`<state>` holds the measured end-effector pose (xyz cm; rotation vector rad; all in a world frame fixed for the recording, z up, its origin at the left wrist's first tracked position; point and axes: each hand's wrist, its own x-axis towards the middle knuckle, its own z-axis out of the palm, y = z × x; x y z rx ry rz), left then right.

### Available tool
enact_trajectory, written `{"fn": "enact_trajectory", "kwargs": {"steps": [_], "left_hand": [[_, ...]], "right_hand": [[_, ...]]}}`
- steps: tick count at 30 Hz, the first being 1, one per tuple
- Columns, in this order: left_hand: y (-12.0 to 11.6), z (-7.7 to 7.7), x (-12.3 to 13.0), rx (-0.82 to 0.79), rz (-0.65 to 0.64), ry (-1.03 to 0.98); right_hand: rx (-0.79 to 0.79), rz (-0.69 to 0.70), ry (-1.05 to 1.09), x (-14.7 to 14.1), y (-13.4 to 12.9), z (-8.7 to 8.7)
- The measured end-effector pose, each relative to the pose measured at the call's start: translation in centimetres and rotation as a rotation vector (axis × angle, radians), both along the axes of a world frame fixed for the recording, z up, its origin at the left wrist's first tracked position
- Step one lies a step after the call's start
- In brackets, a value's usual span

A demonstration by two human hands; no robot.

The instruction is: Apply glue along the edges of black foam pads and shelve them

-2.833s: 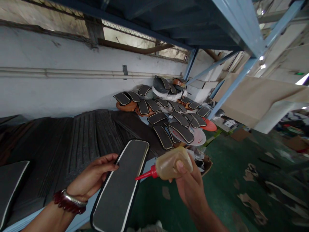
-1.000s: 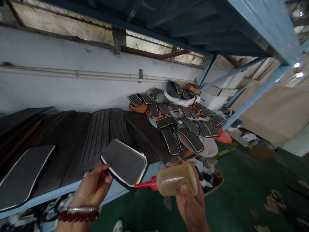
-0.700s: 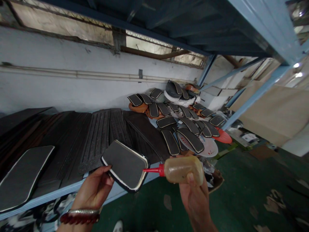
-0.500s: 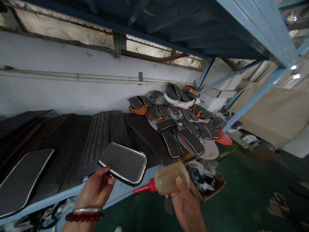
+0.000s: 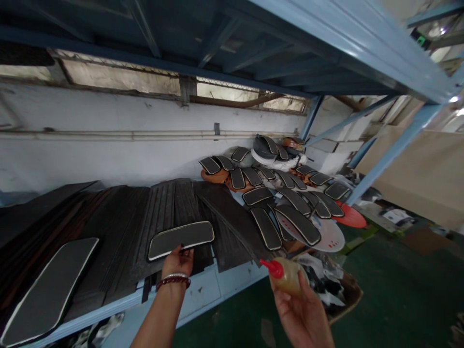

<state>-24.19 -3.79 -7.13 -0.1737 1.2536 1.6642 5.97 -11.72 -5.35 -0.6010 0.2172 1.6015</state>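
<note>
Panel point(image 5: 181, 237) pale-edged, bottle point(image 5: 291, 279) apart from it.

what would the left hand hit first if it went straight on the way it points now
The pale-rimmed dark pad, right at the left hand's fingers. Past it, the line seems to run over the dark sheets toward the white wall, though depth is hard to judge here.

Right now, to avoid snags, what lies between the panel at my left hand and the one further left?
Head view: dark stacked sheets lie between the touched panel and the leftmost panel.
</note>
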Motion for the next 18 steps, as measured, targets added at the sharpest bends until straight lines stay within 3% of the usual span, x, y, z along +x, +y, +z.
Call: {"fn": "enact_trajectory", "kwargs": {"steps": [3, 6, 10, 12, 14, 18], "left_hand": [[0.0, -0.2, 0.0, -0.007, -0.001, 0.036], [-2.4, -0.5, 0.0, -0.009, -0.109, 0.091], [-6.6, -0.4, -1.2, -0.097, -0.375, 0.216], [-6.8, 0.3, -2.7, -0.134, -0.634, 0.575], [-4.9, 1.5, -4.7, -0.138, -0.978, 1.235], [2.7, 3.4, -8.0, -0.206, -1.079, 1.610]], "right_hand": [[-0.057, -0.030, 0.008, 0.2, -0.3, -0.8], [-0.094, -0.050, 0.009, 0.4, -0.3, -1.4], [-0.109, -0.077, -0.029, 0.8, 0.0, -1.4], [-0.114, -0.094, -0.048, 0.8, 0.1, -1.0], [-0.121, -0.112, -0.067, 0.6, 0.0, -0.6], [-0.146, -0.115, -0.055, 0.3, -0.4, -0.4]]}}
